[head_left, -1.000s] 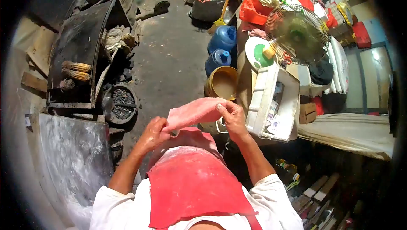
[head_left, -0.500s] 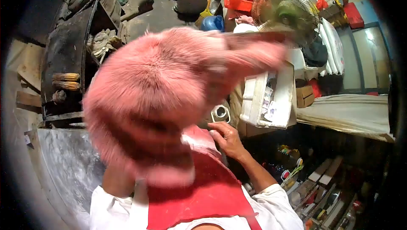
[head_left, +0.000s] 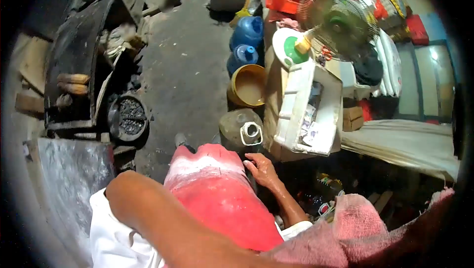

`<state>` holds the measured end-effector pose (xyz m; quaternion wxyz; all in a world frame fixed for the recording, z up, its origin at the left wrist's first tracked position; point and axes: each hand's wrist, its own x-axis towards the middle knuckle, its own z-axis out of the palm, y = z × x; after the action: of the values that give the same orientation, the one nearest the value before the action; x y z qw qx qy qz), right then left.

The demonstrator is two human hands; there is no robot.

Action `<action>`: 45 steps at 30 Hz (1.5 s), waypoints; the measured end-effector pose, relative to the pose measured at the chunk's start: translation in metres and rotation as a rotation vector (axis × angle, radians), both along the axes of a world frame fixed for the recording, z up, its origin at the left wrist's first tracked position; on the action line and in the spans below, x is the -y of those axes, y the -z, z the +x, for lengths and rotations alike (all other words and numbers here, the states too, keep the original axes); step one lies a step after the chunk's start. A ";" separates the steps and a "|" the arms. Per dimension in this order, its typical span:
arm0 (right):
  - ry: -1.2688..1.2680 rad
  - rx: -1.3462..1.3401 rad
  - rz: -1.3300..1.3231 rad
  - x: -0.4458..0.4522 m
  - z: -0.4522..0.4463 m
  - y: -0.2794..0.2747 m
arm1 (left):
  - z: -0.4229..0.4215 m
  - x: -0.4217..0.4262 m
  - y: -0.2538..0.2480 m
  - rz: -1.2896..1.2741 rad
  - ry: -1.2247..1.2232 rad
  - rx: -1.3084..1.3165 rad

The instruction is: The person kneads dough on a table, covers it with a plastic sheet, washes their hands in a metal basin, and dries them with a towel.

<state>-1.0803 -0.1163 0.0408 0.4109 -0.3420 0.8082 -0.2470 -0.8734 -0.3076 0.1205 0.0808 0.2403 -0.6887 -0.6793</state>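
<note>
My left arm (head_left: 168, 213) crosses low in front of my body, its forearm running out at the bottom edge. A pink, fluffy towel (head_left: 358, 218) hangs close to the camera at the lower right, beyond that forearm. My left hand is out of sight, so its grip on the towel cannot be seen. Beside my lap, my right hand (head_left: 265, 170) is held with thumb and forefinger apart and nothing visible in it. It is nearest to the red apron (head_left: 217, 189), which has a whitish dusty band, and to a plastic jug (head_left: 239, 127) on the floor.
A yellow bucket of cloudy liquid (head_left: 249, 88) and blue water bottles (head_left: 247, 31) line the right side. There also stand a white foam box (head_left: 291, 110) and a fan (head_left: 338, 26). On the left are a basin of dark lumps (head_left: 129, 117) and a black stove-like frame (head_left: 74, 60).
The pink towel has swung from the middle of the view to the lower right, along with my left arm. The bucket, jug and floor are now uncovered. My right hand has hardly moved.
</note>
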 end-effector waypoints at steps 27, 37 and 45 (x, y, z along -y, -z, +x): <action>1.388 0.681 -0.218 -0.125 -0.050 0.087 | -0.004 -0.006 0.021 0.146 0.000 0.135; 1.538 0.946 -0.291 -0.166 -0.094 0.159 | 0.011 -0.015 0.022 0.168 -0.028 0.160; 1.436 0.700 -0.338 -0.115 -0.087 0.087 | 0.018 -0.021 0.027 0.189 -0.052 0.188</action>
<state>-1.1677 -0.0018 -0.0463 0.3240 0.2990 0.6070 -0.6612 -0.8551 -0.2862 0.0940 0.0104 0.3271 -0.6197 -0.7134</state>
